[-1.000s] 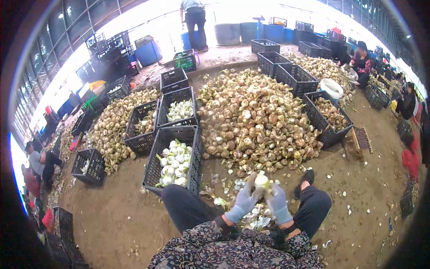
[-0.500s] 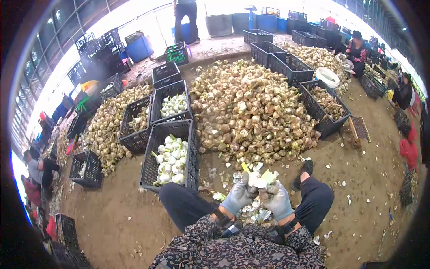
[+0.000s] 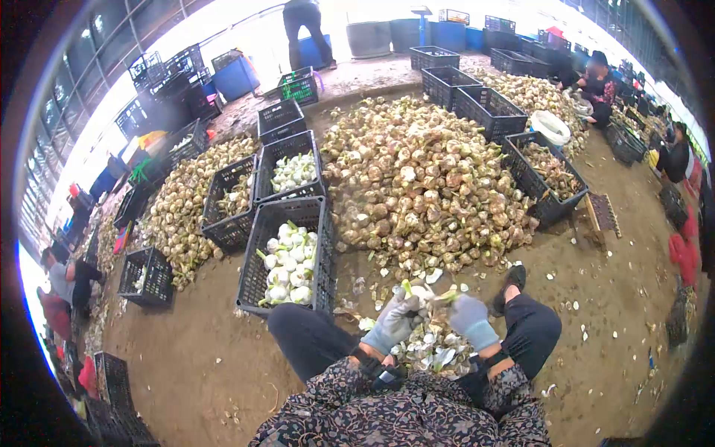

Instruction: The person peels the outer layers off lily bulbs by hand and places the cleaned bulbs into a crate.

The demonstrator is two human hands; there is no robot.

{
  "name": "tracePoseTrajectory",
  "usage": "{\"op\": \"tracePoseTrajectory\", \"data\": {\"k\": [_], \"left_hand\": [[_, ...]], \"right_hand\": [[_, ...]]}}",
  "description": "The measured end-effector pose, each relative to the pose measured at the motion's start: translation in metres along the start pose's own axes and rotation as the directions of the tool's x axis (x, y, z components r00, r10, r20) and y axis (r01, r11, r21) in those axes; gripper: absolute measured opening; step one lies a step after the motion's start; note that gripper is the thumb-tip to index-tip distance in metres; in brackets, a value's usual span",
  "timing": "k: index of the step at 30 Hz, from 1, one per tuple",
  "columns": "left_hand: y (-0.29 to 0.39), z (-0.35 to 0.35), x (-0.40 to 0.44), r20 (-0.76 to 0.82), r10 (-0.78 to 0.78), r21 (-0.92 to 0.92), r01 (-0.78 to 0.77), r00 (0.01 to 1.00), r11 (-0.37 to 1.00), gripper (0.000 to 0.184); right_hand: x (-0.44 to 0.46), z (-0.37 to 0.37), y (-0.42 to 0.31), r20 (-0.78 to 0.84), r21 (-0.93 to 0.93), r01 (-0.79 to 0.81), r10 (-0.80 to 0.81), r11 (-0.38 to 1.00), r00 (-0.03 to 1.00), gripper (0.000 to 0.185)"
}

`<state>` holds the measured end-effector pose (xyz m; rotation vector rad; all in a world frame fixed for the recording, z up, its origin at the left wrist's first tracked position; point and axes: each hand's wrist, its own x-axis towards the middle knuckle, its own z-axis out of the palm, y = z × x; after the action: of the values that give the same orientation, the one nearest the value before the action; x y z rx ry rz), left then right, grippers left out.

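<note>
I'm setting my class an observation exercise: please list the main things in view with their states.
Left hand, fingers curled on the garlic bulb
Right hand, close beside it, grip unclear
Garlic bulb, pale, held up
Peelings, scattered on the ground
Nearest crate, upright, partly filled with white bulbs
Large pile of brownish bulbs, heaped loose
Crate right of pile, holding brownish material

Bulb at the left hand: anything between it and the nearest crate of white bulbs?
Only the crate's right wall; between that and the bulb, just ground with scattered peelings.
</note>
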<state>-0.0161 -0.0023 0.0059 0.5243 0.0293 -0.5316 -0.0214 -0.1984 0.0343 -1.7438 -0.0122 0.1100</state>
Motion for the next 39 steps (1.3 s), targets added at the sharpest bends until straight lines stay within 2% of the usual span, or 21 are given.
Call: {"op": "tracePoseTrajectory", "data": {"k": [2, 4, 5, 6, 7, 8, 11, 12, 15, 16, 17, 19, 23, 25, 27, 29, 30, 33, 35, 37, 39], "left_hand": [[0.013, 0.038, -0.01, 0.022, 0.113, 0.225, -0.115, 0.993, 0.967, 0.049], [0.012, 0.028, -0.004, -0.035, 0.111, 0.356, -0.091, 0.993, 0.93, 0.055], [0.012, 0.028, -0.003, -0.09, 0.089, 0.417, -0.044, 0.992, 0.908, 0.056], [0.008, 0.028, -0.002, -0.087, 0.079, 0.418, -0.036, 0.993, 0.908, 0.056], [0.005, 0.029, 0.001, -0.063, 0.161, 0.555, -0.1, 0.985, 0.826, 0.058], [0.004, 0.029, 0.004, -0.023, 0.242, 0.677, -0.163, 0.97, 0.718, 0.059], [-0.002, 0.023, 0.01, 0.001, 0.282, 0.69, -0.204, 0.96, 0.694, 0.056], [0.01, 0.048, 0.001, 0.104, 0.242, 0.652, -0.25, 0.965, 0.716, 0.056], [0.006, 0.045, -0.004, -0.015, 0.197, 0.636, -0.143, 0.98, 0.759, 0.057], [0.004, 0.046, -0.003, -0.002, 0.242, 0.663, -0.18, 0.97, 0.727, 0.057], [0.003, 0.046, -0.002, -0.002, 0.241, 0.663, -0.179, 0.971, 0.727, 0.057], [0.003, 0.043, -0.003, -0.034, 0.241, 0.73, -0.14, 0.97, 0.668, 0.057], [-0.007, 0.03, 0.006, -0.108, 0.219, 0.702, -0.082, 0.97, 0.708, 0.056], [-0.017, 0.019, 0.014, -0.069, 0.315, 0.709, -0.176, 0.947, 0.683, 0.055], [-0.01, 0.042, 0.014, -0.067, 0.314, 0.72, -0.172, 0.947, 0.673, 0.054], [-0.001, 0.062, 0.012, -0.166, 0.141, 0.586, -0.017, 0.976, 0.81, 0.053], [-0.011, 0.054, 0.021, -0.185, 0.255, 0.576, -0.106, 0.949, 0.81, 0.052], [-0.017, 0.058, 0.027, -0.211, 0.272, 0.544, -0.118, 0.939, 0.831, 0.05], [-0.028, 0.042, 0.037, -0.192, 0.389, 0.653, -0.178, 0.901, 0.736, 0.047], [-0.031, 0.029, 0.037, -0.185, 0.391, 0.708, -0.154, 0.902, 0.689, 0.044], [-0.009, 0.049, 0.021, -0.145, 0.113, 0.501, -0.026, 0.983, 0.865, 0.04]], "right_hand": [[0.001, -0.005, 0.004, 0.113, -0.414, 0.062, -0.016, 0.908, 0.993, 0.032], [0.004, -0.01, 0.008, 0.217, -0.747, 0.144, 0.033, 0.649, 0.975, 0.045], [0.006, -0.011, 0.011, 0.205, -0.75, 0.133, 0.036, 0.647, 0.978, 0.045], [0.01, -0.007, 0.014, 0.171, -0.481, 0.115, -0.035, 0.869, 0.985, 0.045], [0.015, -0.002, 0.017, 0.113, -0.15, 0.113, -0.097, 0.982, 0.989, 0.045], [0.019, 0.002, 0.011, 0.039, 0.199, 0.13, -0.14, 0.971, 0.989, 0.045], [0.015, 0.006, -0.011, 0.149, 0.286, 0.045, -0.091, 0.957, 0.985, 0.043], [0.01, -0.004, -0.028, 0.268, 0.277, -0.221, 0.146, 0.935, 0.952, 0.044], [0.018, -0.009, -0.016, 0.363, 0.272, -0.114, 0.008, 0.956, 0.932, 0.041], [0.019, -0.009, -0.012, 0.343, 0.274, -0.068, -0.032, 0.959, 0.939, 0.037], [0.02, -0.013, -0.015, 0.342, 0.274, -0.068, -0.031, 0.959, 0.939, 0.037], [0.025, -0.021, -0.022, 0.429, 0.066, -0.036, 0.004, 0.997, 0.903, 0.034], [0.029, -0.028, -0.015, 0.467, 0.089, -0.112, 0.058, 0.99, 0.882, 0.035], [0.033, -0.029, -0.001, 0.43, 0.063, -0.002, -0.025, 0.998, 0.902, 0.036], [0.033, -0.026, 0.002, 0.416, 0.161, -0.024, -0.046, 0.987, 0.908, 0.035], [0.033, -0.025, 0.006, 0.319, 0.274, -0.117, 0.025, 0.955, 0.948, 0.032], [0.033, -0.025, 0.009, 0.273, 0.33, -0.157, 0.065, 0.931, 0.96, 0.031], [0.038, -0.025, 0.019, 0.204, 0.289, -0.13, 0.072, 0.948, 0.976, 0.032], [0.037, -0.028, 0.018, 0.165, 0.255, -0.054, 0.012, 0.966, 0.986, 0.03], [0.039, -0.027, 0.032, 0.127, 0.168, -0.032, 0.011, 0.985, 0.992, 0.031], [0.035, -0.026, 0.032, 0.08, 0.228, 0.149, -0.171, 0.962, 0.982, 0.035]]}}
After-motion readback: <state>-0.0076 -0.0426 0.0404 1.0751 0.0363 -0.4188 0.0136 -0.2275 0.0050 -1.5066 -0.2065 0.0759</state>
